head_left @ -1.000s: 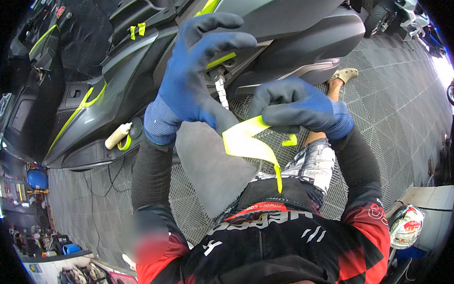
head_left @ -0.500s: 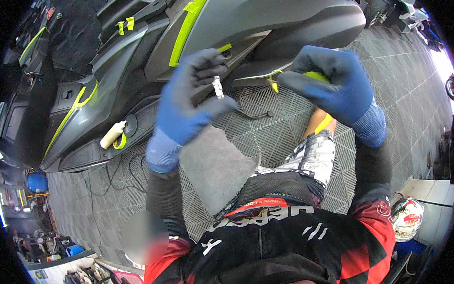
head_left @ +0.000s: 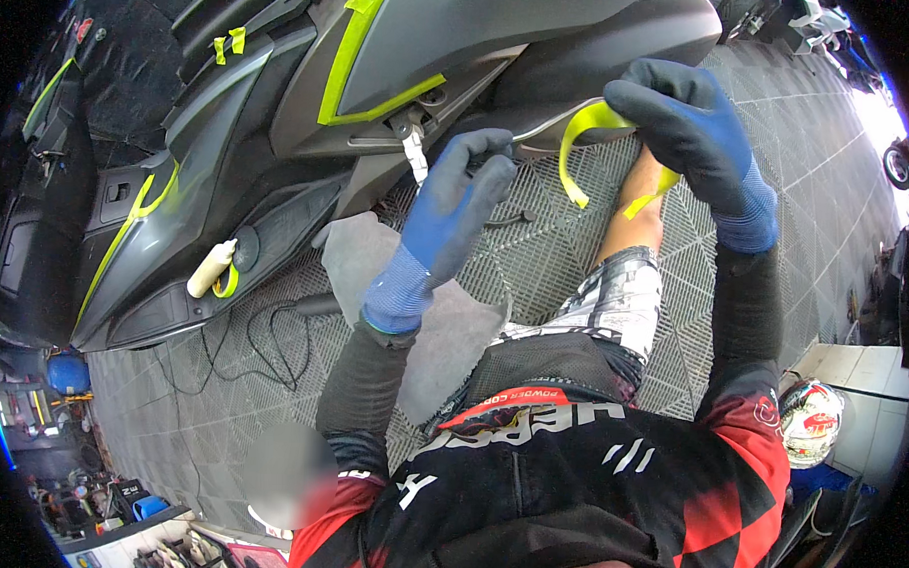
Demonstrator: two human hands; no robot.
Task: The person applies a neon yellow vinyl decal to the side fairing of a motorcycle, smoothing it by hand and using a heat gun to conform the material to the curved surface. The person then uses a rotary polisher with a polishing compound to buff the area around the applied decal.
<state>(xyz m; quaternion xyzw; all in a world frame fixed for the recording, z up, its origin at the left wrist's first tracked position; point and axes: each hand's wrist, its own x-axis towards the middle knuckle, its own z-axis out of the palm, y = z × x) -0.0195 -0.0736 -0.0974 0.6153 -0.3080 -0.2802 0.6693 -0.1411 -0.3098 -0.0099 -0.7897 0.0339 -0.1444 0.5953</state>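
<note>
Left gloved hand [head_left: 439,218] lower, its fingers [head_left: 479,142] drawn closer to the thumb [head_left: 491,183], right gloved hand [head_left: 702,142] raised higher than a second ago, yellow tape [head_left: 573,148] lifted with it (earlier beside the left thumb)

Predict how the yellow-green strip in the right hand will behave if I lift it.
The yellow-green strip is probably floppy: it curls and droops below the right hand. It looks thin, so likely very light. It may cling if it's like the similar strips lying along the grey panel.
</note>
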